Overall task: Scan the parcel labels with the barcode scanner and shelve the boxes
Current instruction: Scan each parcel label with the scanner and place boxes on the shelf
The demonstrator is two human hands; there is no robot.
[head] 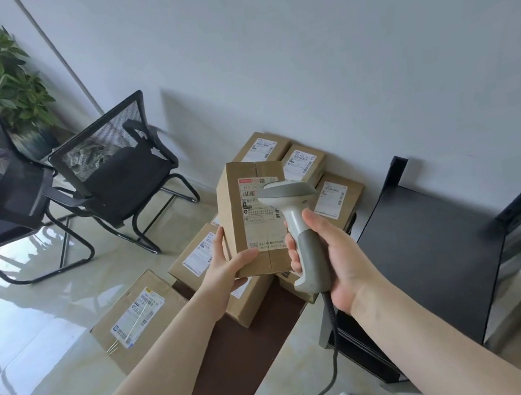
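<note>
Scanner [300,235] upright in right hand [343,262], head toward box [256,219] label

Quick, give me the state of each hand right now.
Left hand: grips the box at its lower corner, label facing up.
Right hand: curled round the scanner handle, head aimed at the label.

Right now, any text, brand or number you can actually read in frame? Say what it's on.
"510": partly legible at the top of the label on the box the left hand holds; the digits after it are blurred.
Barcode below it and the rest of that label: too small to read.
Labels on the other boxes: blurred.
Barcode scanner in the right hand: no markings visible.
</note>
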